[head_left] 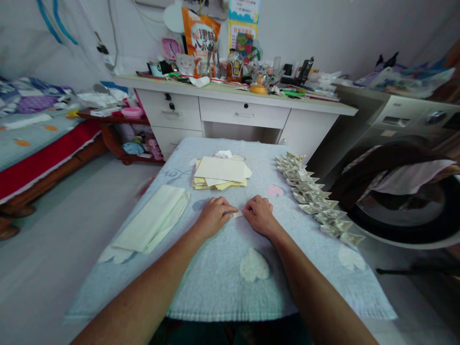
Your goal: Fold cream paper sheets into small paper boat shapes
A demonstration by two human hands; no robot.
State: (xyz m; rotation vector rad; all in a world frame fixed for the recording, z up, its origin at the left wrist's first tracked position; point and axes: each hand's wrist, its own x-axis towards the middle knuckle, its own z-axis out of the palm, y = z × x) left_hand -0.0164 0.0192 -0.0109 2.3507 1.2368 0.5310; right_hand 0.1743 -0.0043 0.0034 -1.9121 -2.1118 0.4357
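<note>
A small piece of pale paper (237, 214) lies on the cloth-covered table between my hands, mostly hidden under the fingers. My left hand (216, 213) presses on its left end with fingers together. At the other end, my right hand (259, 213) has its fingers curled down on the paper. Just beyond the hands sits a stack of cream and yellow paper sheets (221, 170). To the left is a larger folded pale sheet (153, 218). Rows of folded paper pieces with pointed tips (316, 199) run along the table's right side.
A light blue cloth with heart shapes (215, 287) covers the table. Behind it stands a white desk (244, 112) crowded with jars and a snack bag (201, 40). An open front-loading washing machine (402, 115) is at the right, a bed (46, 139) at the left.
</note>
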